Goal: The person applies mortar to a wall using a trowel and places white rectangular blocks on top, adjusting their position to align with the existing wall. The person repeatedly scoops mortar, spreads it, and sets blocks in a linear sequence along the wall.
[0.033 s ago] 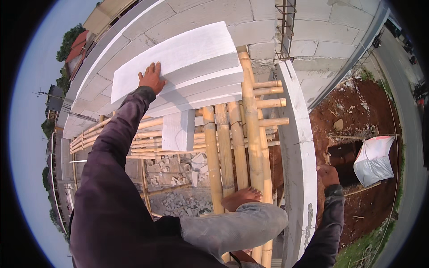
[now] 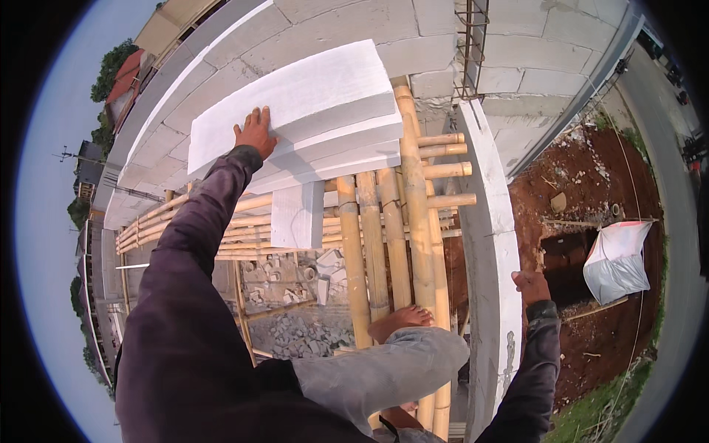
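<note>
My left hand (image 2: 255, 134) rests on the upper face of a white lightweight concrete block (image 2: 317, 85), fingers spread. Beneath that block lie more of the same white blocks (image 2: 343, 151), stacked on the bamboo. A smaller block piece (image 2: 295, 218) stands below the stack. Over on the right, my right hand (image 2: 532, 286) is closed beside the outer edge of a low block wall (image 2: 496, 255), its thumb side close to the wall's top. Its curled fingers hide whatever they hold, if anything.
Bamboo poles (image 2: 375, 258) form the platform under my bare foot (image 2: 402, 321). Far below lies broken rubble (image 2: 314, 336). A taller block wall (image 2: 347, 29) and a steel rebar column (image 2: 471, 52) rise ahead. Beyond the low wall, a drop leads to red soil (image 2: 598, 181) and a pale sheet (image 2: 619, 262).
My right hand has moved a little left, closer to the low wall's top. My left hand remains on the top block; only a slight shift of the view shows there.
</note>
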Motion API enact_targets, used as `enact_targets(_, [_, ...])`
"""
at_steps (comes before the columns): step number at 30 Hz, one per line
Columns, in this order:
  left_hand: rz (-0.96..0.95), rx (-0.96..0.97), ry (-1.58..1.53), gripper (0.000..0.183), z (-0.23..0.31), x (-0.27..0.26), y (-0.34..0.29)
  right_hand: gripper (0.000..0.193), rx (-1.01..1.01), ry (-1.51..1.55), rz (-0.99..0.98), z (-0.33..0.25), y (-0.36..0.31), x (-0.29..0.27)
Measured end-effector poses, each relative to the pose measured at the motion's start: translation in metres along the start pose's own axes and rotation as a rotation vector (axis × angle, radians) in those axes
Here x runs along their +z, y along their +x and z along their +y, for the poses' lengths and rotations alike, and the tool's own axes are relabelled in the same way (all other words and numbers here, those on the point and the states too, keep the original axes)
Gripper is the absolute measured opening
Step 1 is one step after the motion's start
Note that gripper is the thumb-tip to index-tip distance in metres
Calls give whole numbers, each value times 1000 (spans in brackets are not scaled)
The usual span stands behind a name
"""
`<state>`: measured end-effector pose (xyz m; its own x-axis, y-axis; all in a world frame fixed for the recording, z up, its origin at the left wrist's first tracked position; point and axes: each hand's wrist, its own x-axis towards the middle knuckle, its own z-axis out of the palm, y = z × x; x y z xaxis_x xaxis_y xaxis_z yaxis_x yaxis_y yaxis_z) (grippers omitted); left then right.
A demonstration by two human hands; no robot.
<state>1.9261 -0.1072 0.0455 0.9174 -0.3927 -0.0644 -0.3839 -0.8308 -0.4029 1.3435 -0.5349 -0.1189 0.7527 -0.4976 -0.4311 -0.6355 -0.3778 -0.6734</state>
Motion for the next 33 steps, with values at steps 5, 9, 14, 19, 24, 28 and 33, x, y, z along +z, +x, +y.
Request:
enact_targets(5, [-159,-5,-35,92,7,-33,0,50,-14,147,69,-140,37,48])
enact_targets(9, [-179,59,-116,91,-3,-40,-4,48,22,424,113,-256,122,76])
enact_targets(14, [340,-365,-367,74,-117,27,7,57,35,556,288,-370,241,101])
enact_targets(19, [-80,-1031,-890,92,-260,144,-18,51,26,574,259,-415,276,113])
enact_targets(24, [-38,-1084,-939,93,-267,187,-46,50,138,623,251,-422,268,130])
enact_targets(28, [-127,-961,-640,91,-278,139,-26,43,210,558,295,-456,246,98])
enact_targets(33, [-211,-942,-627,78,-288,24,12,49,224,43,242,-512,258,19])
